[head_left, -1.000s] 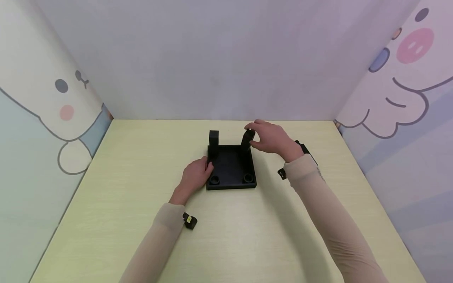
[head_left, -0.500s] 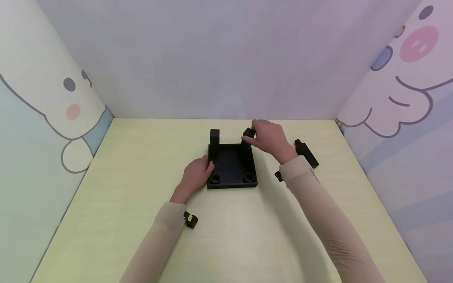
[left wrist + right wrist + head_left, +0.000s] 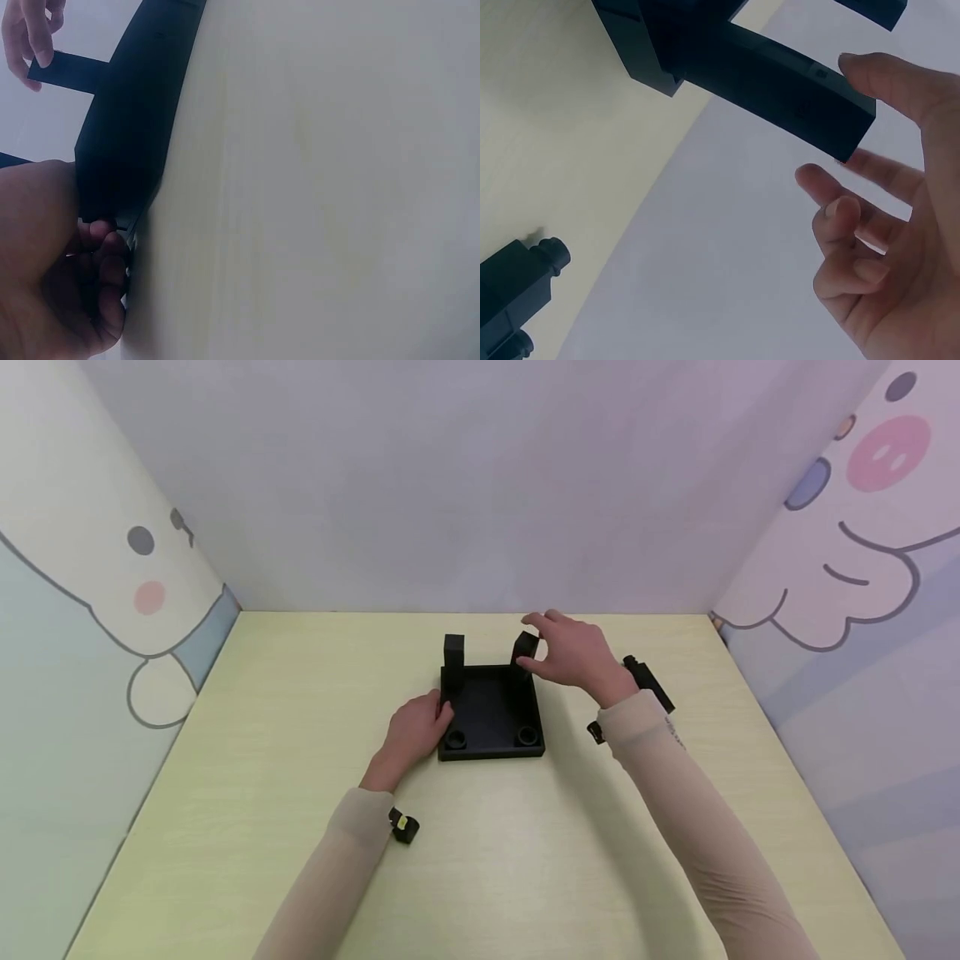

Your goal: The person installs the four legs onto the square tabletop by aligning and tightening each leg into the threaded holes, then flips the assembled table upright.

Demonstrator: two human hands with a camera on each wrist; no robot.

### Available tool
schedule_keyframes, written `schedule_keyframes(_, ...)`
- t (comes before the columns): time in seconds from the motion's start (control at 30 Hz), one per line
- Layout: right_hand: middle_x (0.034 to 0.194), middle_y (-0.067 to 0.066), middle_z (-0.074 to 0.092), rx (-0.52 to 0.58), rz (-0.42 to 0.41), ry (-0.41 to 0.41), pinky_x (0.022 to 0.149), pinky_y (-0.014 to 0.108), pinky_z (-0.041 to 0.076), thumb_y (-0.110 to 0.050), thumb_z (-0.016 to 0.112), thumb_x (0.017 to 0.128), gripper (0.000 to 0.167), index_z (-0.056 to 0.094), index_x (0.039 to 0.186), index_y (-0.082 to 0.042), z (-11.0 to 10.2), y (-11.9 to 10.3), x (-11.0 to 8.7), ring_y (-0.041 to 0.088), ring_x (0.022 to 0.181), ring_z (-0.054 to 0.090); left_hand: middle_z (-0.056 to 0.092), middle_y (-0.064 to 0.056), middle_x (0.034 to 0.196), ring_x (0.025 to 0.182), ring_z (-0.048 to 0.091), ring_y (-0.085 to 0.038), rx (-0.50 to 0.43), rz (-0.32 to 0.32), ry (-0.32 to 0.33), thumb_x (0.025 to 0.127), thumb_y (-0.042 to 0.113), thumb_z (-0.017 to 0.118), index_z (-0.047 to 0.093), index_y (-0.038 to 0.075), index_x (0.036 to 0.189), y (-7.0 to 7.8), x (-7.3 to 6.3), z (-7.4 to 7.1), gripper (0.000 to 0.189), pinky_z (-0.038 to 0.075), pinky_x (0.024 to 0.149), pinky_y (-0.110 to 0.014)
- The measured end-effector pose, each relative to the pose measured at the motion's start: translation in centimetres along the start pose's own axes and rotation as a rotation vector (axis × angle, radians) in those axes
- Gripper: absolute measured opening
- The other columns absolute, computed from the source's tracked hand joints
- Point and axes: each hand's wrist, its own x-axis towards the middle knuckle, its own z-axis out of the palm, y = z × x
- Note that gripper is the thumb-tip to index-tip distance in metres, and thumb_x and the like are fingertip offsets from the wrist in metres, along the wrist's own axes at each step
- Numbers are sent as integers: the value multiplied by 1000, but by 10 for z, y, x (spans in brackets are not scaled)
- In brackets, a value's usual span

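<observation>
A small black tabletop (image 3: 487, 710) lies upside down, its raised rim facing up. Round sockets show at its two near corners. Black legs stand at the far corners: the left leg (image 3: 453, 660) upright, the right leg (image 3: 523, 650) leaning a little. At the tabletop's left edge, my left hand (image 3: 414, 727) grips the rim, thumb on top and other fingers curled beneath. My right hand (image 3: 577, 656) has its thumb against the upper end of the right leg (image 3: 787, 94), with the index finger partly hidden behind it. The remaining fingers curl loosely below.
On the right, partly behind my right forearm, loose black legs (image 3: 651, 683) lie on the pale wooden table (image 3: 300, 677). Round ends show on these loose legs (image 3: 514, 292) in the right wrist view. A plain wall (image 3: 465, 493) rises behind; patterned walls flank both sides.
My right thumb first moved across the leg, then drew back slightly, while the index finger lifted and straightened again. My left hand and the tabletop stayed put.
</observation>
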Motion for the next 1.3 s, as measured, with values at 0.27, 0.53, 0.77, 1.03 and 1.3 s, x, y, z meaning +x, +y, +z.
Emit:
schedule_keyframes(0.27, 119, 3, 63, -2, -67, -35, 60, 40, 48, -33, 64, 94, 52, 54, 144, -23, -2, 3, -2, 21, 86, 67, 48, -3, 69, 60, 46, -19, 3, -2, -2, 103, 32, 44, 50, 11, 83, 0, -1, -1, 29, 30, 53, -29)
schedule_keyframes(0.53, 119, 4, 68, -8, -38, -38, 71, 45, 54, -43, 68, 94, 49, 59, 133, -15, -1, 1, -1, 22, 98, 70, 48, -3, 69, 60, 47, -19, 2, -7, -13, 103, 31, 44, 50, 11, 84, 1, -1, 0, 29, 30, 53, -29)
schedule_keyframes(0.77, 92, 4, 68, -26, 4, 55, 59, 37, 49, -53, 69, 91, 52, 60, 115, -8, 7, -2, 0, 21, 70, 64, 49, -3, 70, 61, 47, -20, 3, -5, -9, 103, 31, 44, 51, 11, 84, 1, -1, -1, 28, 31, 54, -30)
schedule_keyframes(1.03, 96, 6, 68, -30, 19, 61, 58, 37, 49, -55, 68, 92, 55, 61, 120, -9, 10, -2, 0, 23, 67, 63, 48, -3, 69, 61, 47, -19, -2, -14, -16, 103, 31, 44, 50, 11, 84, 0, 1, 0, 29, 31, 54, -30)
schedule_keyframes(1.3, 120, 5, 66, 50, -24, 27, 72, 45, 54, -50, 69, 92, 51, 62, 129, -15, -3, -2, 2, 24, 94, 70, 48, -3, 70, 61, 47, -19, 11, -12, -19, 103, 32, 42, 50, 11, 85, -5, 3, 1, 29, 31, 54, -30)
